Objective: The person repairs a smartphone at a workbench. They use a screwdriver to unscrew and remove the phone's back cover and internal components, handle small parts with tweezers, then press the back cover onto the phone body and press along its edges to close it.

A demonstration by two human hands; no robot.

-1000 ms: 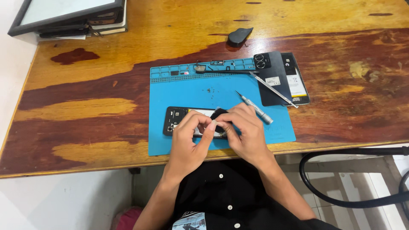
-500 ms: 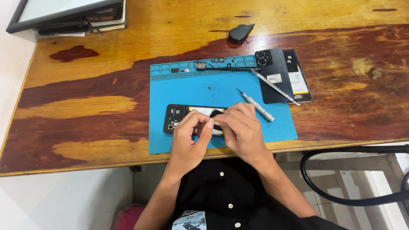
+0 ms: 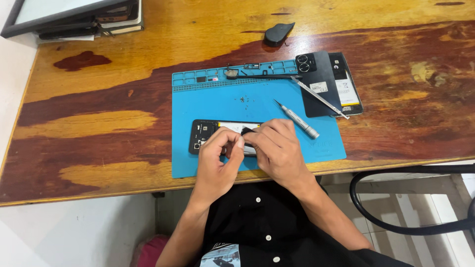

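While our left hand [image 3: 217, 151] steadies the opened phone [image 3: 205, 136] at six o'clock on the blue mat [image 3: 257, 106], our right hand [image 3: 277, 148] pinches what may be a small dark part, so we hold this light, fragile phone by its edges.

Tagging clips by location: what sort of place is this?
Probably a phone repair bench: an opened phone under both hands on a blue repair mat, a precision screwdriver beside it, a removed back cover.

bright, even light falls from above; shadows are short and soft. a pale sheen lies on the tabletop [image 3: 99, 123] near its far edge. sharp throughout.
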